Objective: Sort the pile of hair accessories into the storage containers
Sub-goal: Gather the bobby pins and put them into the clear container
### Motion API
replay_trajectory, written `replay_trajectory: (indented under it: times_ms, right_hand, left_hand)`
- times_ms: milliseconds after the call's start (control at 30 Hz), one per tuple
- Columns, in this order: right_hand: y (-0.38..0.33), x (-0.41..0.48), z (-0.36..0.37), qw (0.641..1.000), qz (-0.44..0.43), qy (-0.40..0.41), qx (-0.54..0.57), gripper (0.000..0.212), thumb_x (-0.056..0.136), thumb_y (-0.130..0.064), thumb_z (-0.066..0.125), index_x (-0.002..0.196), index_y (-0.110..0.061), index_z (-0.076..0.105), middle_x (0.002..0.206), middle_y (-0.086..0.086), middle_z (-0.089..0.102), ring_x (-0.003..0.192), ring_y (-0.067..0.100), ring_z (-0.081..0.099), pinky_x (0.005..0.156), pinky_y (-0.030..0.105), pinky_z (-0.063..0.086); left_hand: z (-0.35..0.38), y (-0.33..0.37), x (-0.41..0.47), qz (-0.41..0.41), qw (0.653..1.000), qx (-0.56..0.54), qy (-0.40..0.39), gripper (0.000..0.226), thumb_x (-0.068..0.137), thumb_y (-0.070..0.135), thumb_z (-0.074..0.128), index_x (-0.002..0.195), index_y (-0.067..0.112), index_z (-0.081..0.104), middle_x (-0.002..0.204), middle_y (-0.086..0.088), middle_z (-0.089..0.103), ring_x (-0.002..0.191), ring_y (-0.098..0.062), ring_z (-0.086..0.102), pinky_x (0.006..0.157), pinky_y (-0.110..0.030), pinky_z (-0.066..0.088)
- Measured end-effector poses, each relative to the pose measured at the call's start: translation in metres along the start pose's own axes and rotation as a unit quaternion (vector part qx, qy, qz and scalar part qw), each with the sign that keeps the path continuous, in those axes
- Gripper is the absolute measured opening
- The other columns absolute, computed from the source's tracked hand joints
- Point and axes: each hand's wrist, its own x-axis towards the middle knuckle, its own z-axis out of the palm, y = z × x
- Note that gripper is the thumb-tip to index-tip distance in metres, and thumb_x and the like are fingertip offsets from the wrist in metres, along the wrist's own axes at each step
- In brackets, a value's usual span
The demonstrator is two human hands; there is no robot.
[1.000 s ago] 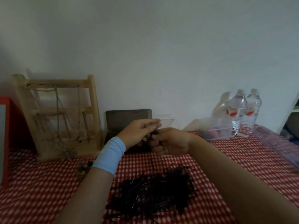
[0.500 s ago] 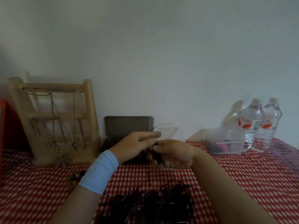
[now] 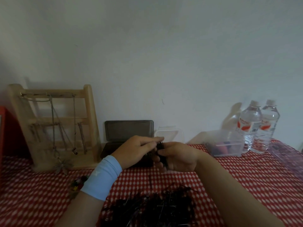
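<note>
A dark pile of black hairpins [image 3: 157,208] lies on the red checked cloth at the near edge. Above it my two hands meet in the air. My right hand [image 3: 177,157] curls its fingers round a small bunch of black hairpins [image 3: 161,149]. My left hand [image 3: 139,149], with a light blue wristband, pinches the top of that bunch between thumb and fingers. Just behind the hands stands a dark grey case [image 3: 129,130] with its lid raised; its tray is mostly hidden by my left hand. A clear box [image 3: 227,147] with coloured items sits at the right.
A wooden rack [image 3: 54,125] hung with chains stands at the back left. A small clear lidded container [image 3: 169,134] leans by the wall. Two water bottles [image 3: 259,126] stand at the back right. Small coloured items [image 3: 78,183] lie by my left wrist. A red object [image 3: 5,131] is at the far left.
The camera has tilted up, so the pile sits lower in view. Both hands stay together on the bunch of hairpins in front of the dark case.
</note>
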Motion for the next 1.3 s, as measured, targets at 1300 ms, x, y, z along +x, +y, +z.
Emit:
replay_trajectory:
  times_ms: [1300]
  right_hand:
    - [-0.02,0.002,-0.041,0.691,0.108,0.153,-0.698,0.019,0.091,-0.023,0.065,0.105,-0.013,0.074,0.09,0.003,0.068,0.084,0.022,0.063,0.078,0.03,0.048]
  left_hand:
    - [0.049,-0.02,0.022,-0.021,0.94,0.327,-0.092,0.047,0.105,0.032,0.032,0.152,0.032,0.03,0.159,0.007,0.027,0.144,-0.014,0.027,0.119,-0.028,0.011]
